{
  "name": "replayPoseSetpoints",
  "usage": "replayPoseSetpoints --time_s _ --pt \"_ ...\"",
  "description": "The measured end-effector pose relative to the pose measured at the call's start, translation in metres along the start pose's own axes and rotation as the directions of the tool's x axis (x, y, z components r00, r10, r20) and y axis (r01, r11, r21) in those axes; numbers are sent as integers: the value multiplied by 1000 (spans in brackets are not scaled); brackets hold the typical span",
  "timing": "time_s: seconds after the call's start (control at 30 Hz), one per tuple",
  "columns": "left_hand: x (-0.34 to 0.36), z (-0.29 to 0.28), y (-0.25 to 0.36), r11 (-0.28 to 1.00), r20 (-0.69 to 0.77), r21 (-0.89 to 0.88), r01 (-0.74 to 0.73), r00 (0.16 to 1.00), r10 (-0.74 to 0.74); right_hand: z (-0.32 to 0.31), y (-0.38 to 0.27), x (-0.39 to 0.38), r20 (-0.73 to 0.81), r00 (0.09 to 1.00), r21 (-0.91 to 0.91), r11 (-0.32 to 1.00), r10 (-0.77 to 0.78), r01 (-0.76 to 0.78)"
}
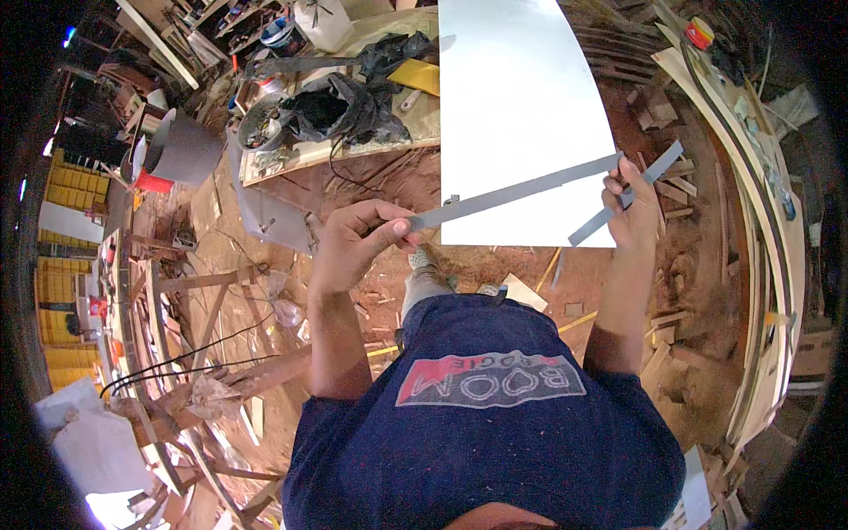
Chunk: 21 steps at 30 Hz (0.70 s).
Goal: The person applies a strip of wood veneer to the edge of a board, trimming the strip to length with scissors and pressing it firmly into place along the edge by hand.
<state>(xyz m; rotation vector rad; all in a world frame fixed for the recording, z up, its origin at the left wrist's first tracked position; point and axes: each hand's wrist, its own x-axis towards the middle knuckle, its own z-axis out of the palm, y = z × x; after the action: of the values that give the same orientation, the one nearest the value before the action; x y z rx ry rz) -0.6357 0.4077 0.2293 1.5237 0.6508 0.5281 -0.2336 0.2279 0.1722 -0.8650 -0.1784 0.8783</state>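
The white sheet (pixel 521 97) stretched out below the long grey strip (pixel 521 190), which was held up between both hands. The left hand (pixel 364 237) pinched its left end; the right hand (pixel 629 201) gripped its right end plus the short grey strip (pixel 662 162). That doubled grip could have let the short strip slip onto the sheet. The long strip's axis ran sideways, rising rightward; the short strip slanted more steeply, also up-right.

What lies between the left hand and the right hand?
In the head view, a long grey strip spans from left hand to right hand.
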Motion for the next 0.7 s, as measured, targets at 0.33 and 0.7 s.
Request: replayPoseSetpoints --time_s 0.33,0.7 --pt "-24 -43 -17 999 -241 -26 18 970 -24 6 4 -8 -18 1000 -3 1000 -3 3" --pt "26 57 34 953 -66 276 -127 986 151 60 44 -42 161 982 -284 957 101 -52"
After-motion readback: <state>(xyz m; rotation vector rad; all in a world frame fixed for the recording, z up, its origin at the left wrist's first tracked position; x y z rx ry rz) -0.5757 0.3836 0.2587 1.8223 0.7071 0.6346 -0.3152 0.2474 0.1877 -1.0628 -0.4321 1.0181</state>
